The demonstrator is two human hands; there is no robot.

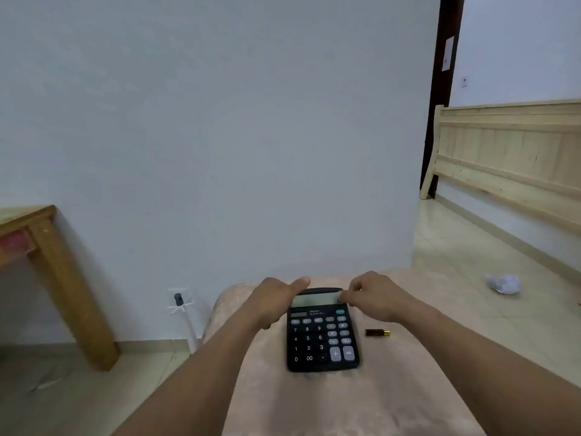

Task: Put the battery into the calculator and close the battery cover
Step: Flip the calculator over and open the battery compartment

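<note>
**Both hands at the top edge, calculator not yet turned**

I have my left hand [273, 302] against the upper left corner of the calculator [321, 335], thumb laid across the top of the display housing, the other fingers curled down its left side. It looks like a hold on the edge, though I cannot tell how firmly the fingers press. My right hand [374, 297] is at the upper right corner with fingertips bunched at the end of the display; whether they pinch the edge or only touch it, I cannot tell.

The calculator lies face up, keys toward me, on the beige covered surface [314, 404]. The battery [377, 332] lies loose on that same surface just to the right of the calculator, near the middle rows of keys, apart from both hands.

As I judge it, the step in hand is flipping the calculator to reach the battery compartment. To do it well I would take both top corners, lift the far edge, and roll it toward me or to the left, away from the battery, so the small cylinder is not knocked off the soft cover.

The underside is hidden, so I cannot see the cover, its latch, or whether it is on. The battery's polarity markings are too small to read; only a gold-coloured end, pointing right, shows.
</note>
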